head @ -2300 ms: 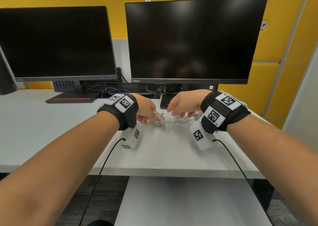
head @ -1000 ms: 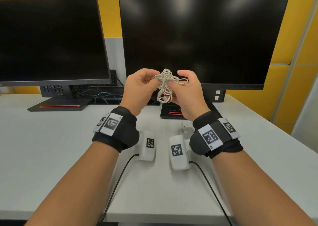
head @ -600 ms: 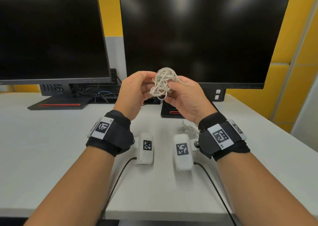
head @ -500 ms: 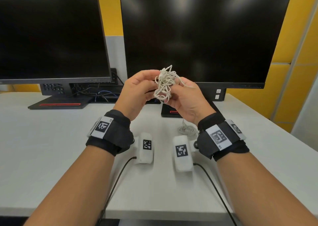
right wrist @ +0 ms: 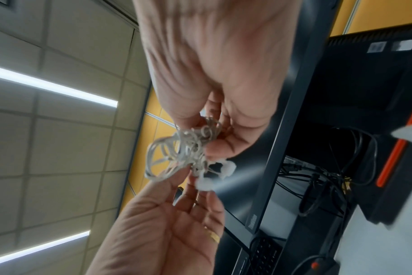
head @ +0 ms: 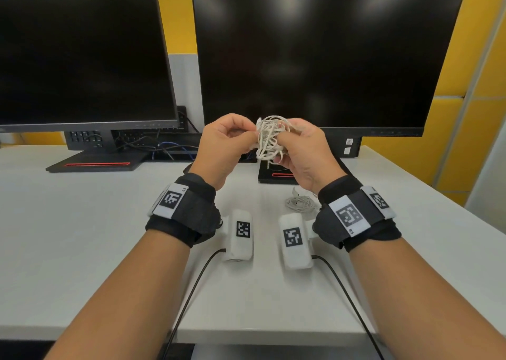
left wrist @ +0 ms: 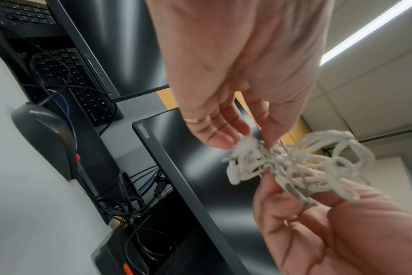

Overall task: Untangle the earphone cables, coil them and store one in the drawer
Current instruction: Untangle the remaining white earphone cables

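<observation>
A tangled bundle of white earphone cable hangs in the air in front of the right monitor, held between both hands. My left hand pinches its left side with thumb and fingertips, and the left wrist view shows that hand on the blurred bundle. My right hand grips the right side. In the right wrist view its fingers curl into the bundle. A second white earphone cable lies in a loose heap on the white desk, just ahead of my right wrist. No drawer is in view.
Two dark monitors stand at the back of the desk on black stands with red stripes. Keyboards, a black mouse and several loose cables sit under the screens. Black leads trail from my wrists over the desk's front edge.
Both hands lifted the tangled bundle off the desk to in front of the right monitor. Over the last second they have turned and worked it between the fingers. The second cable stayed on the desk.
</observation>
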Available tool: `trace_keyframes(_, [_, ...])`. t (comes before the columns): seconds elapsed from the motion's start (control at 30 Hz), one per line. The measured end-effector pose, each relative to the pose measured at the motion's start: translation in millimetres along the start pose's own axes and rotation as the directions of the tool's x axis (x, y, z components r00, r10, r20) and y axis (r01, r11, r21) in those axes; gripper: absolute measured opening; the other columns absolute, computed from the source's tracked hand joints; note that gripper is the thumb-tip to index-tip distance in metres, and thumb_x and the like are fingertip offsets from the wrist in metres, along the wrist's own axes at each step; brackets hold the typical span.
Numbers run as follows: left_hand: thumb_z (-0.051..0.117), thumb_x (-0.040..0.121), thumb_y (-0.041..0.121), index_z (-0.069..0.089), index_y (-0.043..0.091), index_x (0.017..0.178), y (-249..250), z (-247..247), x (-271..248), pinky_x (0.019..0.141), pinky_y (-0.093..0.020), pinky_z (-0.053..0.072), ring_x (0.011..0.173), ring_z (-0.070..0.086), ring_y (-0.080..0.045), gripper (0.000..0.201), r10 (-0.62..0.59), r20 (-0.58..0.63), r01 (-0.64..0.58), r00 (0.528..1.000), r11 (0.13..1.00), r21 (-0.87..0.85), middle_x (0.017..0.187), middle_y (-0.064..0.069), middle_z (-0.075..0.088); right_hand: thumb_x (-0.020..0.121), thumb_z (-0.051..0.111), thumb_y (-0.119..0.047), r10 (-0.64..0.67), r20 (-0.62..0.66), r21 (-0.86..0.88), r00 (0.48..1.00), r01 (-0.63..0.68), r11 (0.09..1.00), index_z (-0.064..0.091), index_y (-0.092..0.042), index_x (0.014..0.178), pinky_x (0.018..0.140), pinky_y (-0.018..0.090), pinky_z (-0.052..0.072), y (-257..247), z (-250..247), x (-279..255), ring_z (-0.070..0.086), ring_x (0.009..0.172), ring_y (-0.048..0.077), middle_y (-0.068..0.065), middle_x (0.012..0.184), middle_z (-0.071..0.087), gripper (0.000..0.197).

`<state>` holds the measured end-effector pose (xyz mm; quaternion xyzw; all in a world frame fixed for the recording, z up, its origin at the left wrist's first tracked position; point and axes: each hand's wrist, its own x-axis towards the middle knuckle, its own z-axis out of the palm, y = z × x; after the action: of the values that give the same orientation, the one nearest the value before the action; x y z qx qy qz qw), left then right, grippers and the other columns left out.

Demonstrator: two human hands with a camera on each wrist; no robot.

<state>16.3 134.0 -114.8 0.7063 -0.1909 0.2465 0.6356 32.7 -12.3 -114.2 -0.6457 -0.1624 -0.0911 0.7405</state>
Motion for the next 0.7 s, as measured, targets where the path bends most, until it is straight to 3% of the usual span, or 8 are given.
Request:
trace_keyframes(0.13, [0.060,0.093,0.019,0.071,0.019,0.087,0,1,1,0.076,-0.027,0.054,0.083,0.062,-0.010,0.013,-0.089,0.031,0.087,0.996,0.995,0.043,0.085,0.002,0.068,0.088,0.063,0.005,-0.065,-0.029,-0.010,0.997,0.065,0.998,0.053,-0.012,0.098,0.061,0.031,0.057,1,-1,-3,0.072,0.082,0.025,0.016,0.098,0.068,0.021])
trace_keyframes(0.23, [0.068,0.087,0.012,0.068,0.008,0.097,0,2,-2,0.070,-0.019,0.054,0.077,0.066,-0.007,0.010,-0.053,0.080,0.050,0.995,0.998,0.042,0.089,-0.005,0.069,0.087,0.067,0.001,-0.066,-0.008,-0.032,0.998,0.066,0.997,0.057,-0.009,0.095,0.067,0.037,0.060,2,-1,-3,0.071,0.091,0.029,0.018,0.102,0.068,0.017])
trace_keyframes(0.33, [0.070,0.086,0.007,0.067,0.007,0.097,-1,-1,-1,0.068,-0.020,0.055,0.076,0.068,-0.008,0.012,-0.041,0.031,0.040,0.999,0.998,0.039,0.088,-0.004,0.070,0.088,0.066,-0.001,-0.048,0.088,0.027,0.995,0.045,0.999,0.060,-0.007,0.101,0.078,0.044,0.060,3,-1,-4,0.070,0.098,0.031,0.020,0.107,0.068,0.015])
trace_keyframes(0.4, [0.071,0.085,0.007,0.067,0.006,0.095,-1,-1,-1,0.068,-0.021,0.056,0.076,0.069,-0.010,0.011,-0.032,0.006,0.032,0.999,0.999,0.035,0.086,-0.006,0.070,0.090,0.066,-0.006,-0.056,0.105,0.011,0.993,0.055,0.998,0.061,-0.008,0.103,0.078,0.044,0.061,4,1,-4,0.071,0.097,0.030,0.019,0.106,0.069,0.014])
trace_keyframes(0.5, [0.065,0.087,0.003,0.065,0.008,0.093,1,2,-2,0.071,-0.025,0.058,0.081,0.070,-0.015,0.007,-0.014,-0.004,0.014,1.000,0.999,0.048,0.090,-0.009,0.070,0.095,0.060,-0.013,-0.045,0.006,-0.069,0.999,0.045,0.997,0.062,-0.011,0.096,0.070,0.038,0.061,3,3,-2,0.071,0.089,0.024,0.014,0.098,0.071,0.003])
trace_keyframes(0.57, [0.062,0.090,0.004,0.063,0.009,0.091,-1,0,0,0.075,-0.034,0.060,0.084,0.068,-0.020,0.005,0.008,-0.069,-0.004,0.998,0.998,0.061,0.091,-0.011,0.068,0.096,0.051,-0.011,0.024,-0.131,-0.012,0.991,-0.025,1.000,0.063,-0.010,0.091,0.065,0.031,0.059,0,0,1,0.068,0.082,0.020,0.010,0.088,0.070,0.013])
trace_keyframes(0.63, [0.058,0.092,0.007,0.057,0.014,0.085,-3,-8,6,0.077,-0.044,0.058,0.083,0.064,-0.023,0.010,0.023,-0.187,-0.011,0.982,0.998,0.062,0.089,-0.012,0.063,0.095,0.046,-0.009,0.060,-0.262,0.057,0.963,-0.047,0.997,0.060,-0.011,0.083,0.068,0.028,0.057,-6,-8,4,0.063,0.076,0.015,0.005,0.081,0.062,0.019])
trace_keyframes(0.7, [0.058,0.092,0.009,0.052,0.018,0.081,-4,-15,10,0.078,-0.049,0.057,0.084,0.063,-0.027,0.016,0.014,-0.242,-0.003,0.970,0.999,0.046,0.089,-0.014,0.061,0.096,0.047,-0.009,0.035,-0.279,0.065,0.960,-0.017,0.998,0.059,-0.014,0.082,0.072,0.027,0.057,-10,-14,5,0.062,0.077,0.012,0.005,0.083,0.060,0.019])
